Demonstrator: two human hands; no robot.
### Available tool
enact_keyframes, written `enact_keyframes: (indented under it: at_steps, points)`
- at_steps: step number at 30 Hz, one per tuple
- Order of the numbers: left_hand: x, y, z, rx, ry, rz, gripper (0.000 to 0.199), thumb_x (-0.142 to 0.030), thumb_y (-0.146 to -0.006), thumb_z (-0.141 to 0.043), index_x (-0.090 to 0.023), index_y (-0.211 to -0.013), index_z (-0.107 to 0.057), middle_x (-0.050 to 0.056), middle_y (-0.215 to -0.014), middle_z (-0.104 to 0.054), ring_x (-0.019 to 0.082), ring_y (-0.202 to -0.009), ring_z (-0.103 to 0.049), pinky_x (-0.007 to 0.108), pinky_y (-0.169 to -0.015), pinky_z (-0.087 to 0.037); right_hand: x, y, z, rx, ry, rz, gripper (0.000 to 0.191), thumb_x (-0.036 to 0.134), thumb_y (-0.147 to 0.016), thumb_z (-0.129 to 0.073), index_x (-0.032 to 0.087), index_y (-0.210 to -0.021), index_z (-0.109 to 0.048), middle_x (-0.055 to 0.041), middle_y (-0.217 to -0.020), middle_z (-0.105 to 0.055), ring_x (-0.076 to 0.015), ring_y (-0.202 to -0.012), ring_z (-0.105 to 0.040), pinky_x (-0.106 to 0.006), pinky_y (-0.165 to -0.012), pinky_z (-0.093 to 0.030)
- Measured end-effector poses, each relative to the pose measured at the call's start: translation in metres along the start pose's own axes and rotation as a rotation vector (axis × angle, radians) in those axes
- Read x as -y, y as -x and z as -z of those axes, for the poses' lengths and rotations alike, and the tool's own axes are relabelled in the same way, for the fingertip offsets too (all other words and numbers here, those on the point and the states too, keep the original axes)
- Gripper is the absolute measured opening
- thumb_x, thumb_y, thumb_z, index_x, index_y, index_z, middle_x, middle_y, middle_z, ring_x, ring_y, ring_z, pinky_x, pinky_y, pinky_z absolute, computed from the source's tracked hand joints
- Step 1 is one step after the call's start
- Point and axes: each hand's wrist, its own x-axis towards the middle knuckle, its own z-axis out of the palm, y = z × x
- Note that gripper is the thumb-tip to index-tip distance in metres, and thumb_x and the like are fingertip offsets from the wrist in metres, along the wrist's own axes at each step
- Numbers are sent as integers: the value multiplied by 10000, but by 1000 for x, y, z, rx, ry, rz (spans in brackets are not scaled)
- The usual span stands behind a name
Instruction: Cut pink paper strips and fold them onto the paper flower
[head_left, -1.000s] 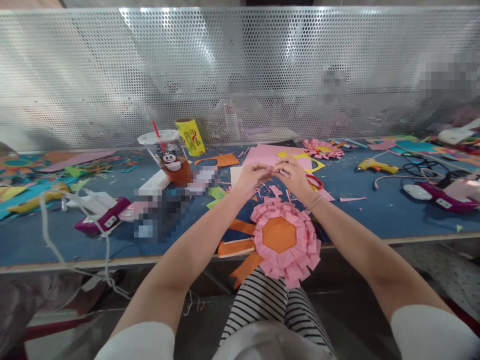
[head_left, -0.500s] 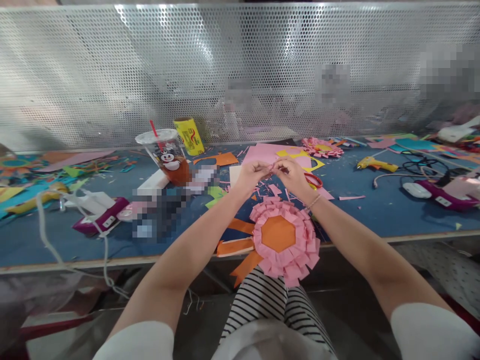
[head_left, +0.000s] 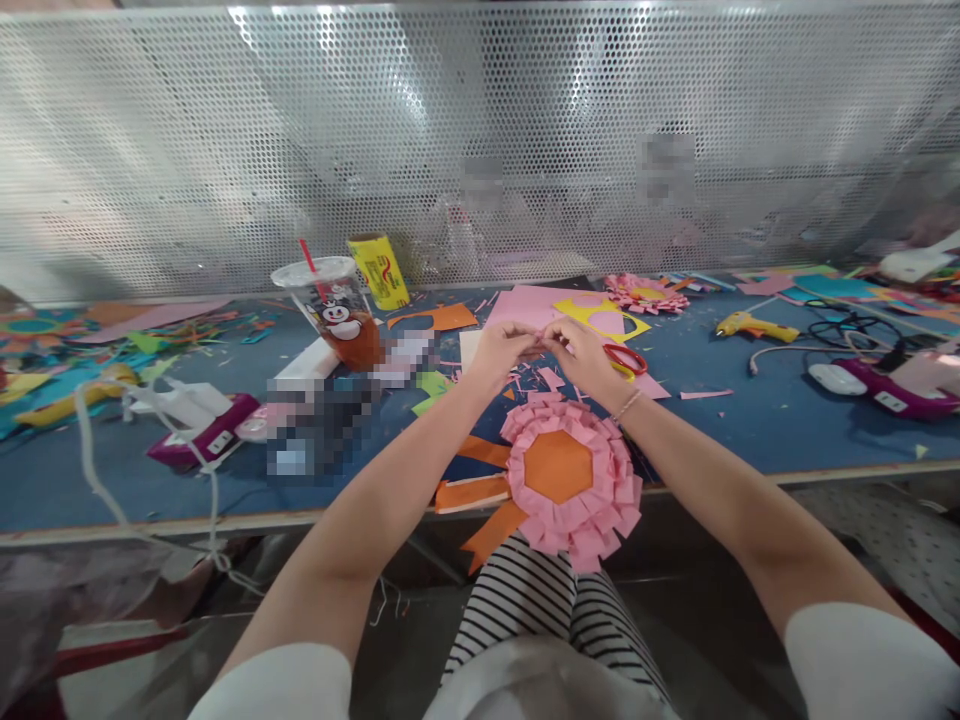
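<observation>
Over the table's middle, my left hand (head_left: 504, 352) and my right hand (head_left: 579, 350) meet fingertip to fingertip. Both are closed in a pinch on a small piece of pink paper (head_left: 540, 338), mostly hidden by the fingers. Nearer to me, a rosette (head_left: 556, 467) with pink paper frills, an orange centre and orange ribbon tails lies partly over the table edge, between my forearms. Red-handled scissors (head_left: 625, 360) lie just right of my right hand. Behind the hands are a pink paper sheet (head_left: 517, 302) and a yellow paper sheet with cut-outs (head_left: 592, 318).
On the left stand a lidded drink cup (head_left: 341, 320) with a straw and a yellow can-like tube (head_left: 379, 272). Purple power strips (head_left: 202, 430) with cords sit at both sides. A yellow glue gun (head_left: 757, 328) lies right. A perforated metal screen (head_left: 480, 130) closes the back.
My hands stay together at the same spot, the fingers shifting slightly around the pink paper. My right hand has tilted a little, and more of the scissors' handle shows.
</observation>
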Motion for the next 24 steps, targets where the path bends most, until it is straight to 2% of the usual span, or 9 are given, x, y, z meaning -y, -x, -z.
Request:
enact_keyframes:
  at_steps: [4, 9, 13, 18, 24]
  points:
    - [1, -2, 1, -33, -53, 16, 88, -115, -587, -637, -120, -654, -581, 20, -565, -637, 134, -557, -617, 298, -651, -495, -3, 2, -6, -6, 34, 18, 90, 222, -838, -439, 190, -784, -503, -43, -811, -557, -169, -781, -515, -321, -727, -434]
    - [0, -3, 4, 18, -132, -109, 130, -151, -565, -687, -112, -666, -614, 20, -595, -645, 131, -591, -619, 290, -669, -498, -6, 3, -10, -55, -7, -37, 92, 254, -842, -433, 193, -796, -484, -38, -808, -554, -167, -778, -525, -325, -721, -444]
    - [-5, -1, 5, 90, -166, -170, 202, -229, -571, -729, -111, -707, -638, 40, -651, -661, 147, -633, -631, 306, -697, -502, -2, 1, -10, -94, -102, -90, 97, 287, -838, -456, 196, -804, -461, -27, -800, -552, -149, -733, -537, -308, -678, -461]
    - [-7, 3, 3, 127, -199, -247, 235, -296, -617, -707, -121, -763, -648, 48, -704, -672, 152, -675, -635, 298, -710, -500, 6, -1, -8, -196, -292, -212, 176, 309, -787, -540, 211, -820, -397, 0, -772, -511, -124, -688, -534, -275, -619, -469]
    - [-3, 4, -2, 57, -192, -271, 290, -276, -605, -711, -140, -845, -621, 2, -626, -652, 122, -612, -618, 259, -672, -487, 10, -6, -3, -225, -536, -347, 363, 306, -699, -643, 235, -890, -343, 43, -695, -524, -111, -636, -551, -273, -619, -484]
